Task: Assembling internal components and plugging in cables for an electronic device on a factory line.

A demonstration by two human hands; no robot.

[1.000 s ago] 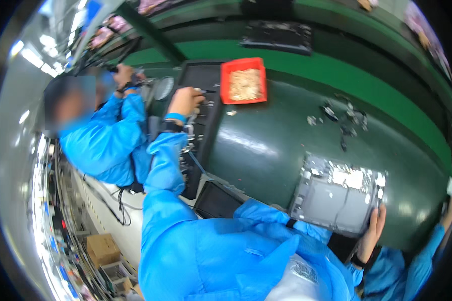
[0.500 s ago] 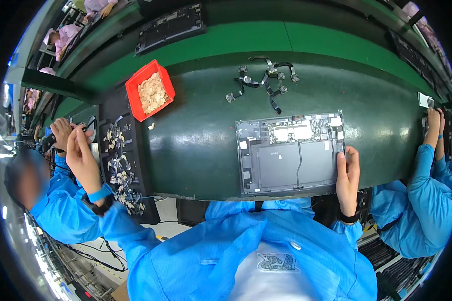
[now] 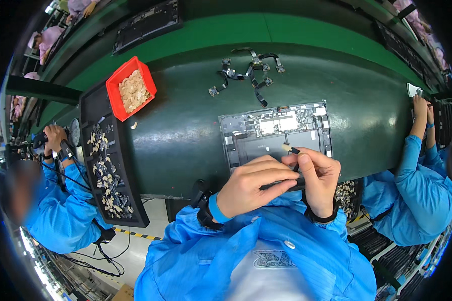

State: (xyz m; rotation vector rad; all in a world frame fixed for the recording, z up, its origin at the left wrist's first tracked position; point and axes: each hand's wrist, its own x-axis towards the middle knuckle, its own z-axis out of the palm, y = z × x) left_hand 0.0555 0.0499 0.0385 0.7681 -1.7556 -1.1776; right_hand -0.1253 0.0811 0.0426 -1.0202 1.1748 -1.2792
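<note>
My left hand and my right hand meet over the near part of an opened laptop base. Between the fingertips of my right hand is a small black flex cable with a cream-coloured tab at its tip. The fingers of my left hand close on the lower part of the same cable, which they partly hide. The base lies flat, its circuit board along the far side; my hands cover its near right part.
A red bin of beige pieces stands at the left, beside a black tray with small parts. Several black flex cables lie beyond the laptop base. Co-workers in blue sit at left and right.
My left hand has come from the far left to the laptop base. My right hand has left the base's right edge, and both now hold the small flex cable. The view has shifted slightly.
</note>
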